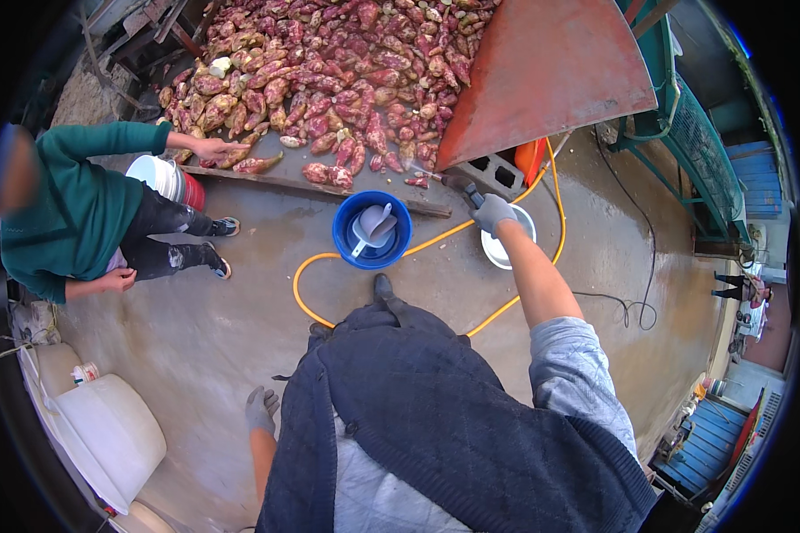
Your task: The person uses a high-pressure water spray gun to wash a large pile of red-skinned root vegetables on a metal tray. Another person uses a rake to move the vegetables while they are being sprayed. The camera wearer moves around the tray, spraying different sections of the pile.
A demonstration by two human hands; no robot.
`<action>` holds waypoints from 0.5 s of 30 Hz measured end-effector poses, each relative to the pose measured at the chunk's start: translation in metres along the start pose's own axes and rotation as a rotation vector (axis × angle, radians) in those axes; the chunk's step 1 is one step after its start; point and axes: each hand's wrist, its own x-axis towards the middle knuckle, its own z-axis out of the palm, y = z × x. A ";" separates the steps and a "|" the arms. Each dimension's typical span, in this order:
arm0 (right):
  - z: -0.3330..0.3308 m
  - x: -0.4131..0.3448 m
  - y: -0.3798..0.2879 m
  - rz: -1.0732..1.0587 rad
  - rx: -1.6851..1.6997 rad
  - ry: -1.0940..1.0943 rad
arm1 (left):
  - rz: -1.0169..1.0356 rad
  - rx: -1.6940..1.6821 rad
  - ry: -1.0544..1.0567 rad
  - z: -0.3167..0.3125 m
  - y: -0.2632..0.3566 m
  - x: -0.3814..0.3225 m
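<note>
My right hand [493, 213], in a grey glove, grips a spray gun [465, 188] pointed left at the near edge of a large heap of sweet potatoes [347, 73]. A thin spray shows at its tip. Beneath that forearm sits a white basin [497, 248], partly hidden. My left hand [262, 408], gloved too, hangs at my side with nothing in it and its fingers slightly apart. In front of my boots is a blue tub [340, 236] with pale plastic scoops [373, 225] inside.
A person in a green top [87, 200] stands at left, a hand over the heap, near a white bucket [153, 174]. A yellow hose [433, 240] loops across the wet floor. A red metal sheet [547, 73], a concrete block [490, 173] and a wooden board [273, 185] border the heap.
</note>
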 end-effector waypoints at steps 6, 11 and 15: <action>-0.021 0.022 -0.043 -0.078 -0.140 0.116 | 0.041 -0.153 -0.041 0.021 -0.009 0.003; -0.034 0.041 -0.078 -0.079 -0.229 0.071 | -0.075 -0.200 0.139 0.005 -0.026 -0.006; -0.047 0.056 -0.121 -0.094 -0.226 0.056 | -0.158 -0.221 0.169 -0.013 -0.046 -0.016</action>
